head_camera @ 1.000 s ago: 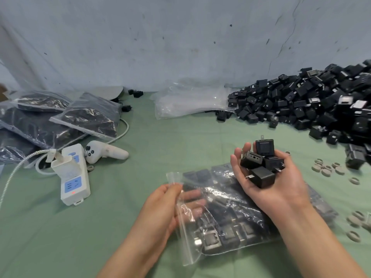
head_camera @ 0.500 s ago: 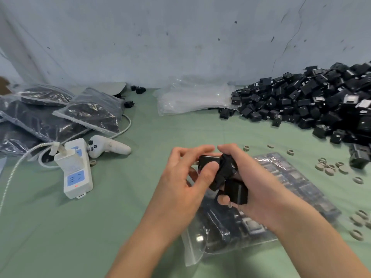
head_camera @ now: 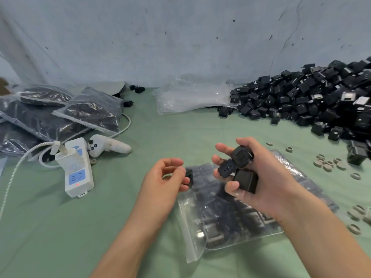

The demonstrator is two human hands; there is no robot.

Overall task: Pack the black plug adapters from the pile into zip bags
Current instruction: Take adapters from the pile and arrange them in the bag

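Note:
A clear zip bag partly filled with black plug adapters lies flat on the green cloth in front of me. Above its far end my right hand grips three black adapters in curled fingers. To its left, my left hand pinches one black adapter between thumb and fingertips, just over the bag's upper left corner. The big pile of black adapters spreads along the wall at the right.
Filled zip bags are stacked at the far left. A white power strip with cable and a white controller lie left of centre. Empty clear bags sit by the wall. Small grey rings are scattered at the right.
My left hand let go of the bag's mouth, came up to the right hand, took one adapter from the handful, and has drawn away to the left with it.

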